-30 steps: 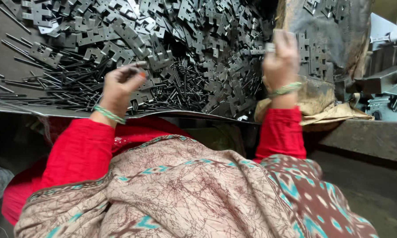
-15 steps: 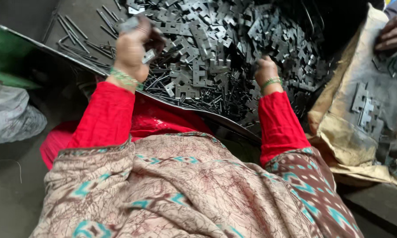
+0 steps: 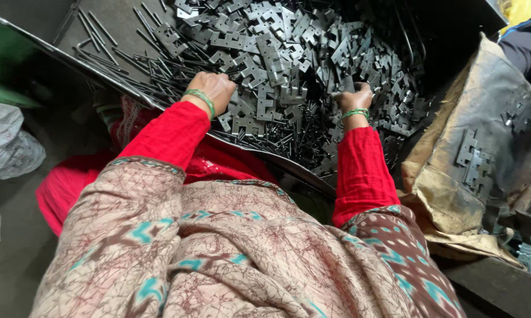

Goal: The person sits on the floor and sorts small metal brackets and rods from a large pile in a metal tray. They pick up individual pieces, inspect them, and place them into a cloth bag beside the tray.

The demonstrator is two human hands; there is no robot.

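A large heap of dark stamped metal plates [image 3: 289, 53] and thin metal rods [image 3: 159, 65] fills a metal tray [image 3: 59, 56]. My left hand [image 3: 215, 88] rests knuckles-up on the pile near the tray's front rim, fingers curled down into plates and rods. My right hand [image 3: 354, 97] is closed around a dark metal plate at the pile's right side. Both wrists wear green bangles, and both arms have red sleeves. A patterned shawl covers my lap.
A worn brown sack [image 3: 483, 147] with a few plates [image 3: 472, 156] on it lies to the right. Another person's dark sleeve [image 3: 525, 47] shows at top right. A grey bag [image 3: 9, 147] sits on the floor at left, and a green surface [image 3: 6, 53] above it.
My left hand has dropped from a raised position down onto the pile. My right hand stays in the plates. The view has swung slightly left and down.
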